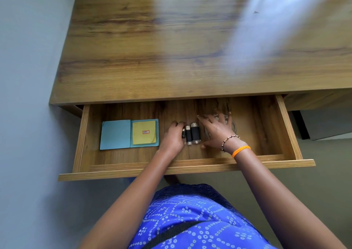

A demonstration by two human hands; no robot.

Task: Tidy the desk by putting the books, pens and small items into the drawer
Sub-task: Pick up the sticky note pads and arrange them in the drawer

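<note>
The wooden drawer (190, 167) is pulled out under the desk. Inside on the left lie a blue pad (115, 134) and a yellow sticky-note pad (144, 132) on a second blue pad. In the middle stand three small black USB sticks (192, 134) side by side. My left hand (172, 137) is curled against the leftmost stick. My right hand (217, 129) lies flat with fingers spread just right of the sticks, over something clear and hard to make out.
The wooden desk top (171, 48) stretches beyond the drawer, with bright glare at the right. A grey wall (28, 77) runs along the left. A dark object (304, 123) stands under the desk at the right. My lap in blue patterned cloth is below.
</note>
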